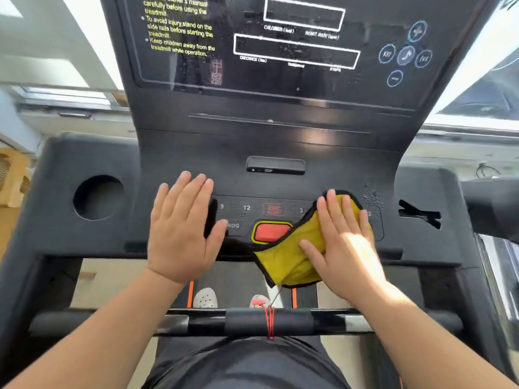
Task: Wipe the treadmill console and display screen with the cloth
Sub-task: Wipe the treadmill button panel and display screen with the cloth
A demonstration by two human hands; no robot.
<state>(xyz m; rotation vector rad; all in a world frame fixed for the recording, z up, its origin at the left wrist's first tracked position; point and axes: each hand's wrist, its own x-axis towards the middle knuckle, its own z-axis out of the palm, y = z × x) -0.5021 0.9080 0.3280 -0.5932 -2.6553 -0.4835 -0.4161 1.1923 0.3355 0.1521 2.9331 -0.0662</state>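
The black treadmill console (266, 147) fills the view, its dark display screen (280, 46) at the top with white boxes and yellow warning text. My right hand (345, 242) lies flat with straight fingers on a yellow cloth (289, 256) edged in black, pressing it against the right part of the button panel. The cloth's lower edge hangs over the console's front lip. My left hand (182, 228) rests flat, fingers straight, on the left part of the button panel. A red stop button (269, 231) sits between the two hands, partly covered by the cloth.
A round cup holder (98, 197) is sunk into the console's left wing and a jagged slot (420, 216) into the right wing. A black handlebar (252, 322) with a red safety cord (270, 321) crosses below my wrists. My feet stand on the belt (233, 284).
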